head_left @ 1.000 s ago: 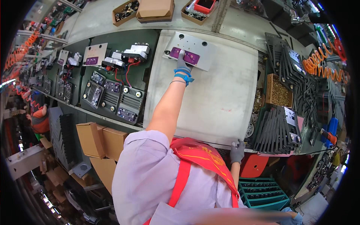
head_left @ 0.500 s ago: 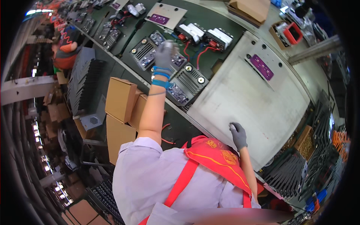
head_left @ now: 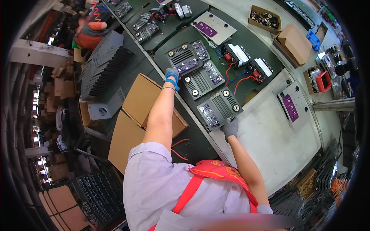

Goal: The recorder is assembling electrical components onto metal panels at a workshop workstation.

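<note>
Three grey finned heat sinks with small circuit boards and round brass-coloured fittings lie side by side on the dark green bench [head_left: 246, 40]. My left hand [head_left: 172, 72], in a grey glove with blue bands at the wrist, is closed at the near corner of the farthest heat sink [head_left: 181, 54]. The middle heat sink [head_left: 195, 82] lies between my hands. At the nearest heat sink [head_left: 222, 104], my gloved right hand [head_left: 231, 128] grips the near right corner, thumb on top; its other fingers are partly hidden.
A white panel [head_left: 273, 154] covers the bench at right, carrying a plate with a purple strip [head_left: 290, 107]. Transformer-like units [head_left: 262, 69] with red wires stand behind the heat sinks. An open cardboard box [head_left: 140, 96] and stacked grey finned panels [head_left: 102, 71] are at left.
My left hand has drawn back from above the boards to the farthest heat sink's near corner. My right hand has left the white panel for the nearest heat sink. The view has shifted.
</note>
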Demonstrator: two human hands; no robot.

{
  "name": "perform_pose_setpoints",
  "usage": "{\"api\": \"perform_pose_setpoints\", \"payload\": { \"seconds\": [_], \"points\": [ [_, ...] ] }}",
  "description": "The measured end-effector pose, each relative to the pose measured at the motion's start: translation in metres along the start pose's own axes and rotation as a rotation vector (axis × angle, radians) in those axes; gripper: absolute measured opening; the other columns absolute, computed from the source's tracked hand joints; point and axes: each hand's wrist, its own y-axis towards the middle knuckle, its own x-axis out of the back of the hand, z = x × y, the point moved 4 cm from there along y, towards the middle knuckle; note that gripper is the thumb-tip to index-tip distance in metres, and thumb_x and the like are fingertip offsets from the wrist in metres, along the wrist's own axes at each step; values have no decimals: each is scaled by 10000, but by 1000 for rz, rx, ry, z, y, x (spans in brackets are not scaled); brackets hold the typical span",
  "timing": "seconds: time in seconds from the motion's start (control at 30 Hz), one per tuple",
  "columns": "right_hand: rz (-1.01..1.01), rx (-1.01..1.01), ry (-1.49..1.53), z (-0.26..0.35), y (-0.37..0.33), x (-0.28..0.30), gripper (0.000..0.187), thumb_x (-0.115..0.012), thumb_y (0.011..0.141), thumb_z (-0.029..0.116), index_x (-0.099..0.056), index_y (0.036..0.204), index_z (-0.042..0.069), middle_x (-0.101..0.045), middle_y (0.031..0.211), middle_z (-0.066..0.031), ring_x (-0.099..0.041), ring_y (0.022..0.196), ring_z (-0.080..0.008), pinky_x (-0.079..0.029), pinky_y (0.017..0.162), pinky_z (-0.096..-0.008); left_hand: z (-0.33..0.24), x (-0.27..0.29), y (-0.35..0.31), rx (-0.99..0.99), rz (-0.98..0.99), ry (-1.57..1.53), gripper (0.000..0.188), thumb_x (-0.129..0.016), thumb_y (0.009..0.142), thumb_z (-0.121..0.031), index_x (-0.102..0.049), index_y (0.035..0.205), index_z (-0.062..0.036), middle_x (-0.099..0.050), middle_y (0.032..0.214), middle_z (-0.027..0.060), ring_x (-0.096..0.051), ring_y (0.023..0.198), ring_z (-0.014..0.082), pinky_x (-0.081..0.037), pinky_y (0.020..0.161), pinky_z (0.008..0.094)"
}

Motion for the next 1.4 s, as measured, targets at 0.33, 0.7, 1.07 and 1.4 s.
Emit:
{"api": "perform_pose_setpoints", "payload": {
  "seconds": [0.33, 0.7, 1.07, 1.4],
  "points": [
    [-32, -12, -319, -111, -66, 177, 265, -477, 887, 250, -525, 1060, 56, -637, 898, -274, -649, 778, -393, -496, 664, -458, -37, 49, -168, -763, 76, 85, 288, -498, 935, -160, -596, 1131, 26, -654, 954, 111, -602, 803, 173, -480, 740, 327],
    [-698, -67, 18, -284, -152, 270, 279, -499, 907, 242, -528, 1119, 63, -639, 936, -217, -622, 879, -377, -483, 772, -441, 16, -129, -469, -2146, 1200, 1331, 116, -586, 783, -129, -672, 848, -172, -606, 803, 58, -581, 902, 260, -394, 973, 400],
    [-561, -14, 103, -271, -156, 266, 467, -545, 852, 190, -491, 1306, 97, -592, 1108, -208, -579, 1018, -363, -455, 913, -399, 130, -199, -524, -2206, 1123, 1279, 135, -591, 749, -99, -669, 859, -106, -624, 986, 103, -579, 969, 279, -414, 953, 419],
    [3, 198, -156, -266, -169, 280, 536, -514, 860, 384, -471, 1336, 140, -533, 1267, -190, -503, 1174, -352, -392, 1001, -389, 126, -166, -599, -1701, 1040, 1089, 217, -545, 782, -86, -639, 976, -67, -625, 1004, 147, -604, 917, 344, -491, 807, 410]
  ]
}}
